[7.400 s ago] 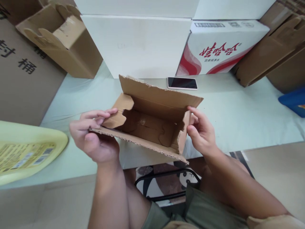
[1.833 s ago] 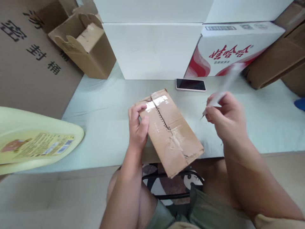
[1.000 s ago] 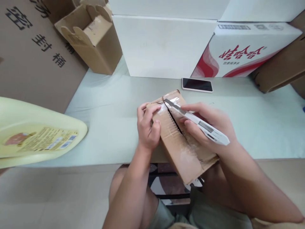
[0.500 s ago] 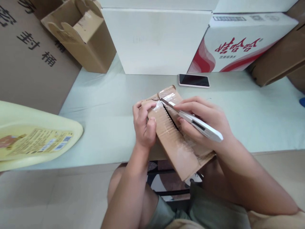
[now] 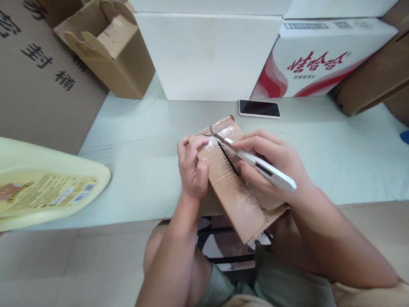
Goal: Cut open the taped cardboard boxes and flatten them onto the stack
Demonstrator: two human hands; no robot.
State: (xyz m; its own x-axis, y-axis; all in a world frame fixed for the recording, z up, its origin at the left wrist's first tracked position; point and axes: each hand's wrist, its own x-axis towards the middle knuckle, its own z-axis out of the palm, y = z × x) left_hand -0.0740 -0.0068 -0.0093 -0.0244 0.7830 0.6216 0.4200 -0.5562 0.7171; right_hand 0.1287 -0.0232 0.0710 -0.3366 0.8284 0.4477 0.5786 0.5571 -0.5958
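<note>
A taped cardboard box (image 5: 230, 192) lies tilted at the table's front edge, its near end jutting out over my lap. My left hand (image 5: 194, 166) is closed around the box's left side near the far end, fingertips on the top. In my right hand (image 5: 271, 160) is a white utility knife (image 5: 263, 165), held like a pen. The blade tip rests at the tape near the far end of the box's seam. A dark slit with ragged tape edges runs along the seam. My right hand hides part of the box's right side.
A phone (image 5: 259, 109) lies beyond the box, before a large white box (image 5: 207, 57) and a red-and-white carton (image 5: 319, 64). A yellow bottle (image 5: 47, 183) stands at left. Brown cartons, one with handles (image 5: 128, 64), line the back left; another carton (image 5: 367, 76) is at right.
The utility knife and my right hand have shifted very slightly to the left. The box and my left hand look almost the same.
</note>
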